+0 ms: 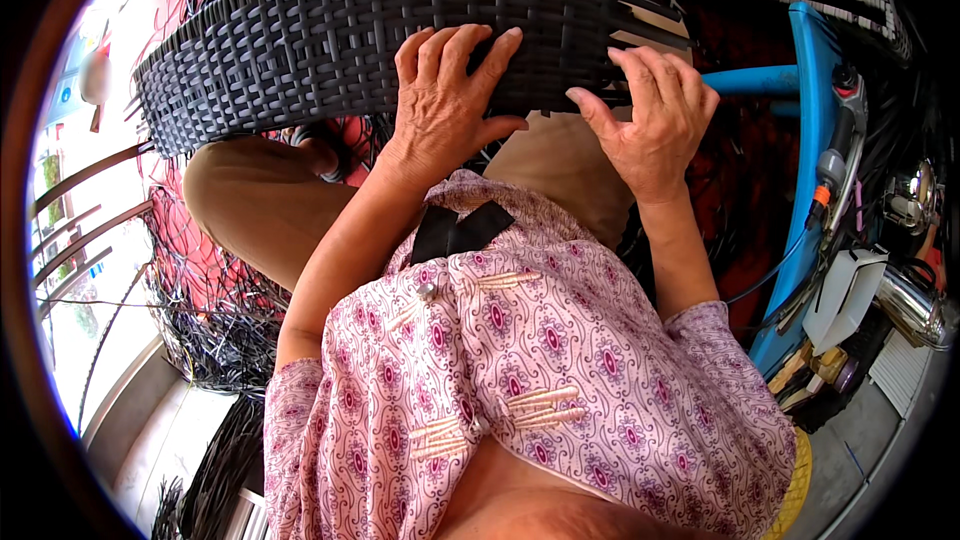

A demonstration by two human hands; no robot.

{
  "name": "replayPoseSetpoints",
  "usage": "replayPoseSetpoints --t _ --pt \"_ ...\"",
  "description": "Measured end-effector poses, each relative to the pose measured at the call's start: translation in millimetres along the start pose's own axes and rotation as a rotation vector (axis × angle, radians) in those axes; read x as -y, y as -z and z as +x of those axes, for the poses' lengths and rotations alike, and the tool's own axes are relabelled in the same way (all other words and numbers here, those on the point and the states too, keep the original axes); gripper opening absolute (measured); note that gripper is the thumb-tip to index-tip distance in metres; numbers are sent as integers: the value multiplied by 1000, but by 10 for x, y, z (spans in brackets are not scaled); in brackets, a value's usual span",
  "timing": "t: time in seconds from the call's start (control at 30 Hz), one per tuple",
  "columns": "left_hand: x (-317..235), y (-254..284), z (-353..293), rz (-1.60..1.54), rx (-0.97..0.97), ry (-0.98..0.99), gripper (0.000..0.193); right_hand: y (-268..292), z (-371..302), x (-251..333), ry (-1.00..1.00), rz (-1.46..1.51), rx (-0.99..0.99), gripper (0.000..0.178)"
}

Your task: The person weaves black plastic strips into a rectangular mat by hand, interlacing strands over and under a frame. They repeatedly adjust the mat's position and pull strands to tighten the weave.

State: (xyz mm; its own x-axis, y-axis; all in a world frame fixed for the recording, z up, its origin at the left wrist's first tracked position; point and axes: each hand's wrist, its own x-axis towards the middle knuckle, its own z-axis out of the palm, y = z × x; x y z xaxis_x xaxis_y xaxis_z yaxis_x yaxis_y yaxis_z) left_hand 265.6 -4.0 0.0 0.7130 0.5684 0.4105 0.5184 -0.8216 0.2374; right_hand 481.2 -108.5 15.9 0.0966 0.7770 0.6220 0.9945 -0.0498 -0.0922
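Observation:
Across my lap lies a dark grey woven rattan-style piece (pixel 300 40), curved, with a close basket weave. My left hand (pixel 440 100) rests at its near edge, fingers spread over the weave and thumb pointing right. At the right end of the piece, my right hand (pixel 655 125) is raised with fingers bent and thumb apart. No strand shows between them. Pale bare slats (pixel 655 25) stick out beside its fingertips, where the weave stops. Whether the right fingertips touch the piece, I cannot tell.
A blue frame (pixel 815 120) stands at my right, with a tool with an orange collar (pixel 825 190) beside it. Nearby are a white plastic holder (pixel 845 300) and shiny metal items (pixel 915 310). Loose dark strands (pixel 215 330) cover the red floor at left.

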Motion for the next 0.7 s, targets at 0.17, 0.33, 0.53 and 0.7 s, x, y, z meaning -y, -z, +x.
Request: replayPoseSetpoints --t 0.17,0.33,0.53,0.7 --pt "-33 60 93 2 13 10 91 -26 52 16 -2 -16 14 44" --pt "47 54 142 -6 1 -43 88 -65 152 41 -122 -52 89 39" --pt "68 45 123 -13 -53 -78 85 -242 220 -67 -698 607 246 40" --pt "70 53 128 -57 -65 -64 81 -292 228 -60 -1079 1267 80 25"
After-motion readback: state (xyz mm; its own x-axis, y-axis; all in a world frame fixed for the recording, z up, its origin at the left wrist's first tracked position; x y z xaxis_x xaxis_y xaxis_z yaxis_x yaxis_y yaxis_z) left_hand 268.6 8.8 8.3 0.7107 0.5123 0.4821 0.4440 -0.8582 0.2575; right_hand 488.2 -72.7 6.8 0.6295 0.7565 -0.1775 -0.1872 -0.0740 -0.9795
